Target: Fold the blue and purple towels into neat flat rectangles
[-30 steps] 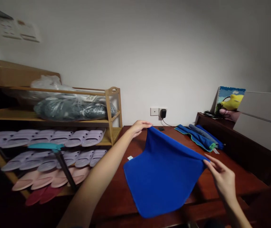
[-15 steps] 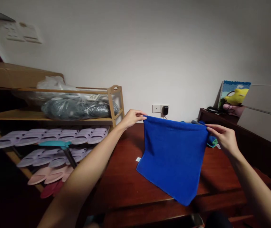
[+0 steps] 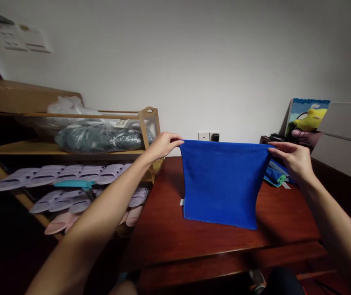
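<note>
A blue cloth [image 3: 221, 184] hangs stretched between my two hands over a reddish-brown wooden table [image 3: 163, 237]. My left hand [image 3: 167, 144] pinches its upper left corner between thumb and fingers. At the upper right corner, my right hand [image 3: 292, 157] grips it the same way. The top edge is taut and nearly level, and the lower edge hangs in front of the tabletop. A small white tag [image 3: 182, 202] sticks out at the cloth's left side. Behind its right edge lie folded blue and grey cloths [image 3: 275, 174], partly hidden.
To the left stands a wooden rack [image 3: 149, 123] holding rows of lilac slippers [image 3: 83, 174], pink slippers and a plastic-wrapped bundle [image 3: 101, 137]. White drawers [image 3: 347, 131] and a picture with a yellow figure [image 3: 309, 119] are at the right. A wall socket [image 3: 209, 136] is behind the cloth.
Both hands have risen slightly and moved apart, pulling the cloth's top edge tighter and more level. Its bottom edge, which drooped to a point at lower right, now hangs straighter and higher.
</note>
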Action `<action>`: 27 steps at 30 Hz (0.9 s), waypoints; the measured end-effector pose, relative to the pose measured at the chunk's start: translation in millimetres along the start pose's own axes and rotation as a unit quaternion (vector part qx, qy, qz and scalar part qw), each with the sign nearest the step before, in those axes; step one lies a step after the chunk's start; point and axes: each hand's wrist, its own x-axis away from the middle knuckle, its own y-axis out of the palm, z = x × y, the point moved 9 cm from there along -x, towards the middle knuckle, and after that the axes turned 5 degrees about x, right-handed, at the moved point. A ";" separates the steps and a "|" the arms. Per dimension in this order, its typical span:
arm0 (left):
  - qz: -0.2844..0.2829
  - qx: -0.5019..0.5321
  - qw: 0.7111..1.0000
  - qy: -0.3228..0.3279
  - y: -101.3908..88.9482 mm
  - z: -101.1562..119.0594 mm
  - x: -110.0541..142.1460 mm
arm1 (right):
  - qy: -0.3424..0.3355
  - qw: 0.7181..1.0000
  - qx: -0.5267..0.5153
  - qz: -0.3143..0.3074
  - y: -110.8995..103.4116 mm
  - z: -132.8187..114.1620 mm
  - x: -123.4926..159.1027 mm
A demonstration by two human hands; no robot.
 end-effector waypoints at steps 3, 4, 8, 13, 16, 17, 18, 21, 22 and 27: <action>0.024 -0.057 0.998 0.023 -9.6 13.0 0.9 | -0.013 1.000 0.004 0.021 -3.9 -3.3 -7.6; 0.031 -0.073 0.996 0.032 -12.1 16.4 0.8 | -0.021 0.999 0.014 0.028 -5.2 -6.3 -9.8; 0.058 -0.120 0.989 0.069 -22.5 24.2 0.5 | -0.072 0.992 0.094 0.040 -6.6 -29.5 -13.5; 0.088 -0.129 0.983 0.095 -37.9 28.8 2.3 | -0.129 0.972 0.194 0.029 -2.0 -54.3 -13.9; 0.096 -0.128 0.982 0.103 -44.3 31.5 3.4 | -0.145 0.969 0.197 0.024 0.4 -59.0 -16.9; 0.096 -0.129 0.981 0.105 -45.8 32.3 3.6 | -0.149 0.970 0.190 0.024 0.8 -60.1 -18.1; 0.096 -0.129 0.981 0.105 -47.3 32.9 3.8 | -0.152 0.972 0.178 0.026 1.1 -61.2 -19.0; 0.099 -0.126 0.982 0.100 -53.2 33.9 4.9 | -0.159 0.979 0.125 0.015 3.0 -64.4 -20.8; 0.099 -0.125 0.982 0.099 -55.5 34.7 5.6 | -0.160 0.981 0.111 0.011 3.3 -65.9 -20.8; 0.101 -0.146 0.977 0.117 -69.8 46.3 12.8 | -0.209 0.963 0.170 0.024 -1.3 -84.0 -14.3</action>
